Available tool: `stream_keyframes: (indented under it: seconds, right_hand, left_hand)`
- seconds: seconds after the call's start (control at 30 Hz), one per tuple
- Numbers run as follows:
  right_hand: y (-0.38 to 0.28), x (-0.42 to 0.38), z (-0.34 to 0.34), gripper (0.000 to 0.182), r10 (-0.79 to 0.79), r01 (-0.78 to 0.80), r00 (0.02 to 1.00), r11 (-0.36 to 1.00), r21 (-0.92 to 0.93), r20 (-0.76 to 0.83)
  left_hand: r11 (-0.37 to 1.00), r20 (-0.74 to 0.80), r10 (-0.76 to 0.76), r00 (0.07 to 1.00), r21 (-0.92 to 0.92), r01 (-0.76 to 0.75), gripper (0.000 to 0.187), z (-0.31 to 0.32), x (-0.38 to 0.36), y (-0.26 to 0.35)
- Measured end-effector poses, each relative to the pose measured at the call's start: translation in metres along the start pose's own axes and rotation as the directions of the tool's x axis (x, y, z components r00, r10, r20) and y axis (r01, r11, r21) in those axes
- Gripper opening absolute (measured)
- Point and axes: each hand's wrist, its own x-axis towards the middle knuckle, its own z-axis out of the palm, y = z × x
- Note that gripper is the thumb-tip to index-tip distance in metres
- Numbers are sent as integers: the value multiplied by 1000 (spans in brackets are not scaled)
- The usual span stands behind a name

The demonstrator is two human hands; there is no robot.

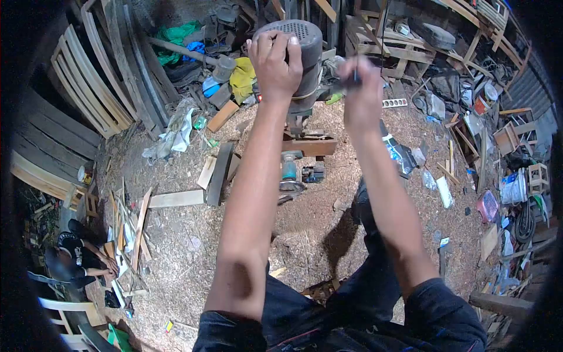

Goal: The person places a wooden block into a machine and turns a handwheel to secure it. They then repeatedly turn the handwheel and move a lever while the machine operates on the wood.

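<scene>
A dark grey cylindrical machine housing (309, 64) with a perforated top stands upright at the top centre. My left hand (275, 63) rests on its top and near side, fingers bent over the rim. To the right of the housing, my right hand (360, 85) is raised and blurred by motion, its fingers curled round a small dark object (353, 77) that I cannot make out. Below the housing lie a brown wooden block (311, 146), a teal and grey power tool (289, 167) and a small black device (313, 173).
Another person (76, 258) sits at the lower left, hands near thin wood strips. Boards (176, 199) lie on the shaving-covered floor. A power strip (394, 103) lies to the right, with a pink basket (488, 205) farther out. Slatted wooden frames (88, 88) lean at the upper left.
</scene>
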Motion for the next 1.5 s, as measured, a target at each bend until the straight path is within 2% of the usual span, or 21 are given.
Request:
stream_keyframes:
  seconds: [0.07,0.17,0.2,0.3,0.37,0.43,0.47,0.53,0.57,0.6,0.67,0.7,0.73,0.83,0.9,0.93,1.03,1.07,1.17,1.3,1.5]
  right_hand:
    - [-4,-57,-16,35,-85,89,993,995,-47,86]
    - [-42,-126,-34,24,352,-326,935,899,-292,42]
    - [-44,-145,-35,21,455,-440,890,833,-334,-38]
    - [-25,-141,-63,41,877,-836,480,448,-319,-26]
    - [-39,-106,-46,48,977,-794,215,170,-584,-8]
    - [-36,-110,-27,28,950,-862,292,209,-462,-114]
    - [-28,-113,-20,21,897,-838,402,279,-469,-184]
    - [-6,-122,-23,25,790,-676,564,274,-684,-240]
    - [-2,-131,-28,27,724,-581,638,230,-781,-262]
    - [-15,-140,-22,32,733,-604,611,185,-776,-301]
    - [21,-192,-42,32,499,-409,836,295,-863,-226]
    - [33,-217,-45,32,524,-468,809,303,-830,-265]
    - [49,-232,-48,33,538,-514,790,319,-796,-294]
    - [133,-281,-82,37,295,-301,928,229,-926,-229]
    - [144,-289,-87,38,357,-384,896,319,-866,-266]
    - [152,-293,-88,38,389,-429,877,363,-827,-283]
    - [179,-303,-95,40,367,-439,883,427,-790,-292]
    - [191,-307,-97,36,321,-414,898,383,-826,-301]
    - [234,-322,-117,31,372,-445,869,295,-846,-327]
    - [248,-329,-125,27,397,-479,855,354,-803,-335]
    - [265,-329,-132,27,352,-436,886,415,-799,-301]
  left_hand:
    - [999,138,-4,990,-46,11,23,-11,-6,-3]
    - [998,186,-16,982,-62,28,28,-18,-16,-2]
    - [996,316,-56,947,-52,77,38,-28,-21,0]
    - [972,395,-180,901,-72,226,48,-61,-49,33]
    - [957,521,-248,817,1,290,53,-93,-66,47]
    - [935,576,-293,763,6,354,51,-111,-113,42]
    - [914,598,-324,733,-2,406,50,-119,-134,37]
    - [895,689,-407,600,170,411,44,-137,-164,39]
    - [871,711,-428,558,161,464,44,-140,-185,33]
    - [839,734,-450,508,153,523,43,-143,-207,29]
    - [758,768,-542,342,271,593,48,-145,-232,28]
    - [709,772,-585,248,337,619,50,-150,-247,29]
    - [709,757,-608,241,380,595,55,-150,-264,27]
    - [710,717,-655,237,478,516,68,-143,-318,21]
    - [723,707,-663,244,523,451,76,-142,-343,20]
    - [706,719,-669,191,532,468,80,-140,-351,19]
    - [754,688,-643,337,491,436,84,-135,-373,20]
    - [769,684,-634,361,509,388,88,-134,-380,23]
    - [729,645,-680,348,542,418,90,-129,-367,34]
    - [734,584,-676,449,488,471,91,-120,-387,33]
    - [753,546,-658,519,452,479,90,-112,-398,33]
